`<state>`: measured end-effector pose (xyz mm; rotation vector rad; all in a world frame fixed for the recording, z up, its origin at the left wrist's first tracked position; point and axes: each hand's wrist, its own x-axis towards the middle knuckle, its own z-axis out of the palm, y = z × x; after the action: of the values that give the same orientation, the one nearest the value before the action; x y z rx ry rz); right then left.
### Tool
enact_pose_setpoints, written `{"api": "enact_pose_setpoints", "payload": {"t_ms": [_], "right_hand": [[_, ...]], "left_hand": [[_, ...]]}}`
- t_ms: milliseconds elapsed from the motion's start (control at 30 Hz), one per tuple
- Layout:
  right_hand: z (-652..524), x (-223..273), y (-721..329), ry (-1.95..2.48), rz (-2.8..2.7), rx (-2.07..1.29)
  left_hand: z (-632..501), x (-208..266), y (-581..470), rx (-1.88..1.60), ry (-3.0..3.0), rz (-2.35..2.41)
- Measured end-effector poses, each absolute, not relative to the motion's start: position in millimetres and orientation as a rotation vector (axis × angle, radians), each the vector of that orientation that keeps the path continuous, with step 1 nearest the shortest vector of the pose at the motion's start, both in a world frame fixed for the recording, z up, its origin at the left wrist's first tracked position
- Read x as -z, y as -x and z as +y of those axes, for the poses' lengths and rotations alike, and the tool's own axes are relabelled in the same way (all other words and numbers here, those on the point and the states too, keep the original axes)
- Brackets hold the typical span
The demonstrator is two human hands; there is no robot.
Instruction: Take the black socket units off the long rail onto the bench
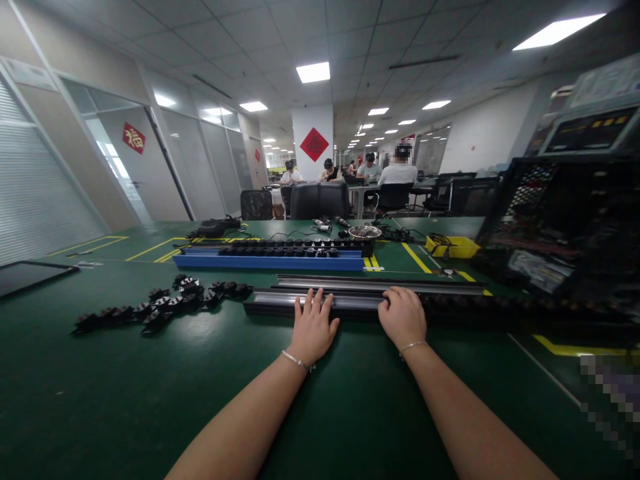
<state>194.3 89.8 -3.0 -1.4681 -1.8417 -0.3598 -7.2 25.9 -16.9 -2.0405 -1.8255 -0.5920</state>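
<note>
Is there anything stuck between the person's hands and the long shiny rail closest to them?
Nothing that I can see. The left hand lies spread on the near metal rail, and the right hand is curled at it. The far metal rail lies behind, not in between.

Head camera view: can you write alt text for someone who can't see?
A person's left hand and right hand rest on a long dark rail on a green table. Black parts lie to the left, with a blue strip behind.
</note>
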Motion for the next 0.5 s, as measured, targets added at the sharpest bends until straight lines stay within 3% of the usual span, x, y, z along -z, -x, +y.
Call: {"api": "enact_pose_setpoints", "payload": {"t_ms": [500], "right_hand": [[92.8, 4.3, -196.3, 1.406, -1.829, 0.286]], "left_hand": [[20.6, 10.7, 5.4, 0.604, 2.081, -1.754]]}}
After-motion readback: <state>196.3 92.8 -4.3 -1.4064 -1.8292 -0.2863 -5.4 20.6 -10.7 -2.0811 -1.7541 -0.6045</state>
